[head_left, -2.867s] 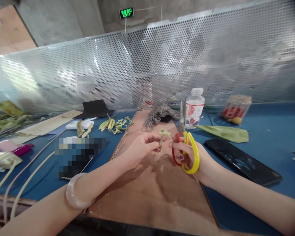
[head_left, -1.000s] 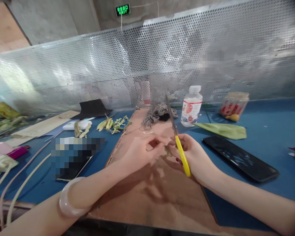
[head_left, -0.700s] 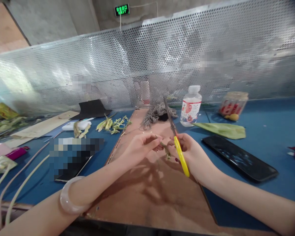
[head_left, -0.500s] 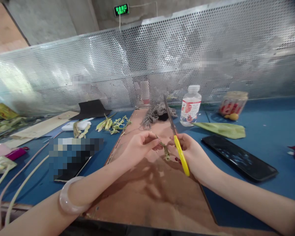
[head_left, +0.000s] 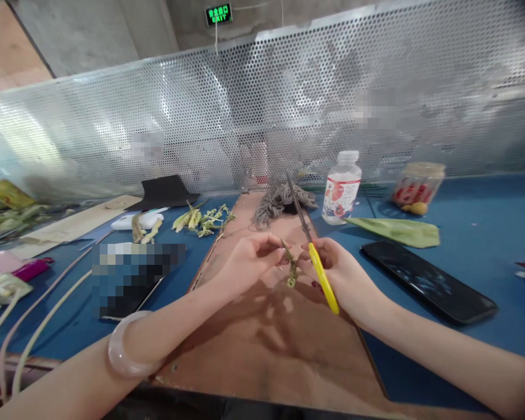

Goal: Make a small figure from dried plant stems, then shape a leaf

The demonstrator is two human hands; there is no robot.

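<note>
Between my fingertips, above the brown wooden board (head_left: 262, 344), is a small green braided plant piece (head_left: 291, 273). My left hand (head_left: 260, 255) pinches its upper left end, where a pointed green tip sticks up. My right hand (head_left: 339, 271) is closed with its fingertips at the right side of the piece. Yellow-handled scissors (head_left: 324, 280) rest in the right hand, their dark blades pointing up and away. A pale bangle is on my left wrist.
Grey yarn (head_left: 271, 207) lies at the board's far end. To the right are a bottle (head_left: 341, 189), a green husk (head_left: 402, 231), a phone (head_left: 429, 282) and a jar (head_left: 417, 184). Left are green plant pieces (head_left: 203, 220), a dark device (head_left: 144, 286) and cables (head_left: 55, 315).
The green piece has turned slightly between my fingers, its lower end shifting left and its pointed tip showing more. The scissors' blades lean a little further left.
</note>
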